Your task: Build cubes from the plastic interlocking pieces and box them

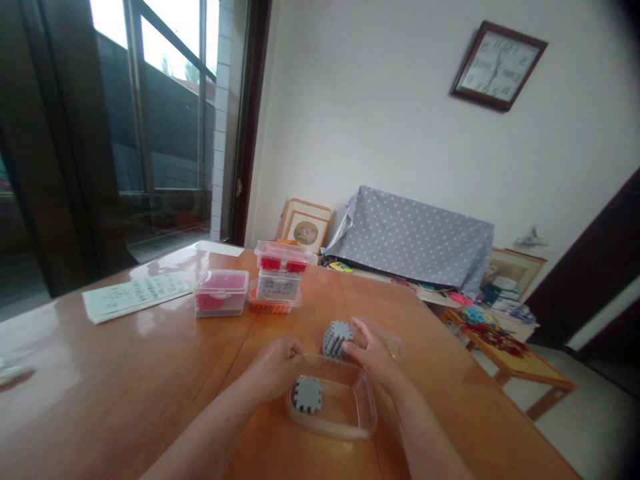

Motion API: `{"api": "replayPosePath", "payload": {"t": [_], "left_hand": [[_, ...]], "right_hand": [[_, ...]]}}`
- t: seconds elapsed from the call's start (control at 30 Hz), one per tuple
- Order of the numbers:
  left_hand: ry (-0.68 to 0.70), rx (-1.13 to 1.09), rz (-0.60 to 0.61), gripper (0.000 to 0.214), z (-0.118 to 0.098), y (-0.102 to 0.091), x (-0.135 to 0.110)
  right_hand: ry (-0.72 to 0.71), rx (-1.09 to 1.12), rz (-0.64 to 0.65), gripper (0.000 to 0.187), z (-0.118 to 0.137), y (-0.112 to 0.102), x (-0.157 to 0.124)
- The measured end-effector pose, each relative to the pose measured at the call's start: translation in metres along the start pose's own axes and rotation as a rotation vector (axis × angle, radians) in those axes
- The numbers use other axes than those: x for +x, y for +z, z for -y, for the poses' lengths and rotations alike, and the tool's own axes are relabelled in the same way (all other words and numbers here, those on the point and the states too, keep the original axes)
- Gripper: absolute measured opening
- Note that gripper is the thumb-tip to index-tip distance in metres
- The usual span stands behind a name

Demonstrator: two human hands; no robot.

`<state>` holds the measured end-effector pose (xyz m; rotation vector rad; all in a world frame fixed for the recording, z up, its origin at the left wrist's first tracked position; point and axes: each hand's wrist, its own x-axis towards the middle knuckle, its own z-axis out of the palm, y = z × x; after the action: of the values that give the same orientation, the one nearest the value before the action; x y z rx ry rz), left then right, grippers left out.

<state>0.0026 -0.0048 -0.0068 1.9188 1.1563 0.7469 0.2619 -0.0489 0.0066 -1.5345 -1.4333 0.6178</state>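
Note:
A clear plastic box (pixel 361 415) stands on the wooden table in front of me, with one grey notched foam piece (pixel 307 393) lying flat in it. Just beyond the box is a grey foam cube (pixel 336 339) built from such pieces. My right hand (pixel 373 357) curls round the cube's right side and touches it. My left hand (pixel 277 368) rests at the box's left rim, fingers curled in near the cube; what they hold, if anything, is hidden. A clear lid (pixel 393 341) lies behind my right hand.
Further back on the table (pixel 125 393) stand a clear box with pink contents (pixel 221 292) and a stack of clear boxes with red, grey and orange pieces (pixel 279 277). A printed sheet (pixel 135 293) lies at the left. A low side table (pixel 520 363) stands right.

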Motion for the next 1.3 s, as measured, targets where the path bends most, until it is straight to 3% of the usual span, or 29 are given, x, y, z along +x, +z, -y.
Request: {"api": "replayPosePath", "payload": {"t": [0.13, 0.5, 0.77, 0.83, 1.0, 1.07, 1.3], "left_hand": [[0.007, -0.007, -0.014, 0.015, 0.002, 0.001, 0.001], [0.013, -0.007, -0.013, 0.016, -0.003, -0.001, 0.000], [-0.003, -0.026, -0.009, 0.018, -0.001, -0.002, 0.000], [-0.009, -0.023, 0.005, 0.020, -0.005, -0.003, -0.002], [-0.024, -0.039, 0.042, 0.032, -0.011, -0.005, -0.005], [-0.028, -0.043, 0.041, 0.035, -0.011, -0.005, -0.006], [-0.050, -0.081, 0.060, 0.047, -0.017, -0.007, -0.009]], "right_hand": [[0.028, 0.118, 0.080, 0.074, -0.012, 0.003, 0.003], [0.020, 0.143, 0.076, 0.065, -0.003, 0.004, 0.002], [-0.094, -0.067, -0.026, 0.054, 0.034, -0.012, -0.013], [-0.105, -0.048, 0.092, 0.052, 0.048, -0.014, -0.022], [-0.017, 0.032, 0.531, 0.043, 0.071, 0.000, -0.050], [0.000, -0.047, 0.574, 0.042, 0.072, 0.008, -0.056], [-0.025, -0.334, 0.530, 0.043, 0.071, 0.022, -0.057]]}}
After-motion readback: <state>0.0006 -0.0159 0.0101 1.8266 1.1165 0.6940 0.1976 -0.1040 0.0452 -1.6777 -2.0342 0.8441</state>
